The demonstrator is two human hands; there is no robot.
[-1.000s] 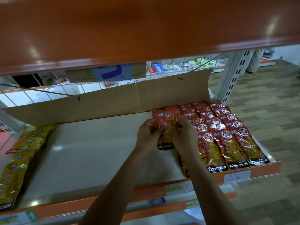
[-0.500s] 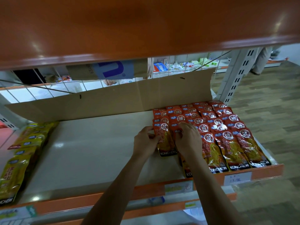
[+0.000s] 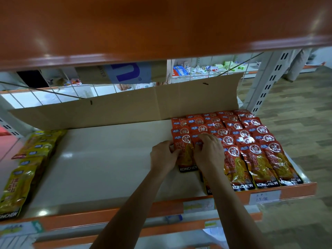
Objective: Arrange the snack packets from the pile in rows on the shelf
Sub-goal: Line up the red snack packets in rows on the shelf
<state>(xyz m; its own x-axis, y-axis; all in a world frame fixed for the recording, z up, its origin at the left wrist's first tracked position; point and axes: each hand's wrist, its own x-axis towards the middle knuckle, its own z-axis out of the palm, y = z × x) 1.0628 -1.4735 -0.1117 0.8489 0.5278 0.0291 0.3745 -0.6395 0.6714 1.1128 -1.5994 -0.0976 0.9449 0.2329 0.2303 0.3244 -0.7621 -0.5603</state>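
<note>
Red KONCHEW snack packets (image 3: 255,155) lie in overlapping rows on the right part of the white shelf (image 3: 107,168). One red packet (image 3: 186,155) lies at the left end of these rows, its black bottom edge toward me. My left hand (image 3: 164,157) pinches its left edge with curled fingers. My right hand (image 3: 208,153) grips its right edge, fingers bent over the top. Another packet partly shows under my right forearm near the shelf's front.
Yellow KONCHEW packets (image 3: 23,169) lie stacked at the shelf's left end. A cardboard sheet (image 3: 125,106) stands along the back. An orange shelf (image 3: 161,26) overhangs above. Orange front rail (image 3: 296,192) carries price tags. A person's legs (image 3: 298,67) stand far right.
Both hands have drawn the red packet toward the front and set it lower on the shelf, at the left end of the rows.
</note>
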